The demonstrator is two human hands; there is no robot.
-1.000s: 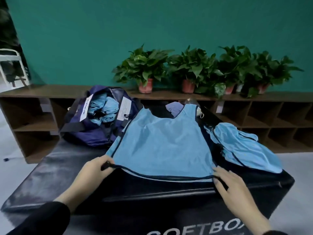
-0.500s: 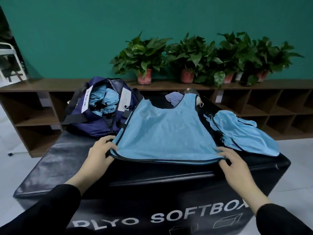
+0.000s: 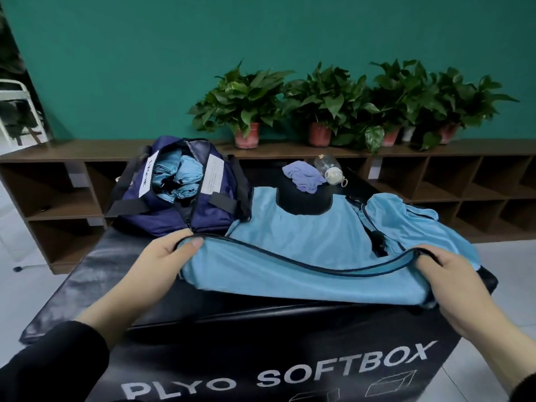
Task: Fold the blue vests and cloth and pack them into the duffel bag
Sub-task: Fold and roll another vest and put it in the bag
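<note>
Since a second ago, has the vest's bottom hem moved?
Yes. Both hands, left and right, have lifted the vest hem and carried it toward the bag, off the box's front edge.

The scene is viewed by one head-worn wide-angle camera, aimed forward and down, close over the black soft box toward the green wall.

place: looks like a gym or fitness studio, not somebody's house

main giveaway: the big black padded plyo box with "PLYO SOFTBOX" printed on its front

on the box: a navy duffel bag stuffed with light blue sports vests, and a clear bottle at the far edge

behind the box: a long low wooden cubby shelf, the shoe-and-bag sort, with a row of potted plants on top

further behind: a plain teal wall

below the box: pale tiled floor
</note>
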